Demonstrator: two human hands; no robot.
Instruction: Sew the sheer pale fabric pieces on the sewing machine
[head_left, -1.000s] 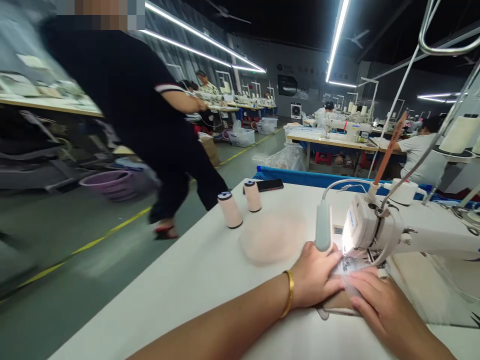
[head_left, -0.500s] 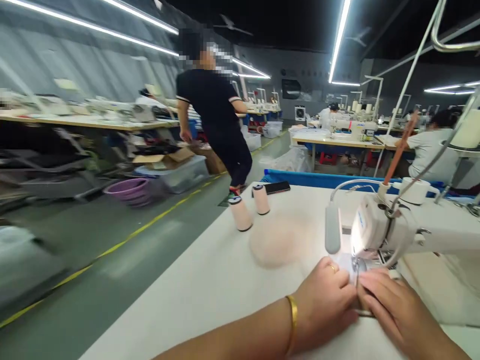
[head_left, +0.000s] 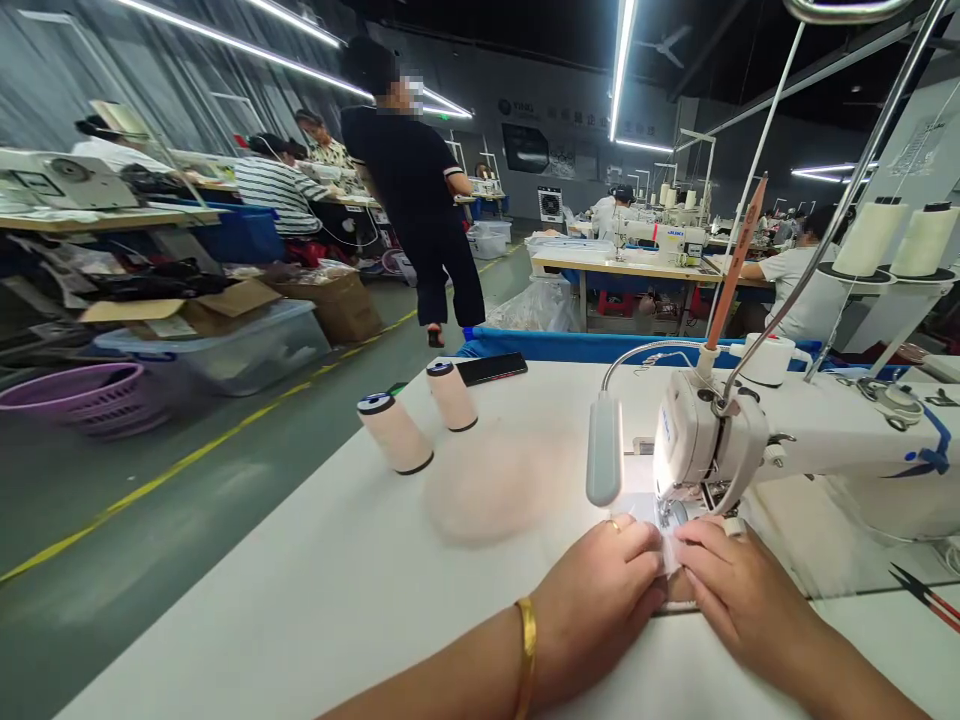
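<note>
Directly in front of the sewing machine [head_left: 694, 430], both hands meet at a small piece of thin whitish fabric [head_left: 671, 562]. My left hand [head_left: 600, 590], with a gold bracelet and ring, has its fingers curled closed on the fabric's left side. From the right, my right hand [head_left: 739, 590] pinches the same fabric close to the presser foot. The needle area glows under the machine's light, and the fingers partly hide the fabric. A sheer pale pink piece of fabric [head_left: 495, 485] lies flat on the table left of the hands.
Two pale thread spools [head_left: 396, 435] and a black phone [head_left: 491, 368] are on the white table [head_left: 315, 590]. Red-handled scissors [head_left: 930, 598] lie at the right. A grey lamp [head_left: 604, 450] hangs beside the needle. A person in black [head_left: 412, 190] is in the aisle.
My view has swung to the right, so the table and machine sit further left. The person in black has walked further down the aisle. Both hands stay on the fabric at the needle.
</note>
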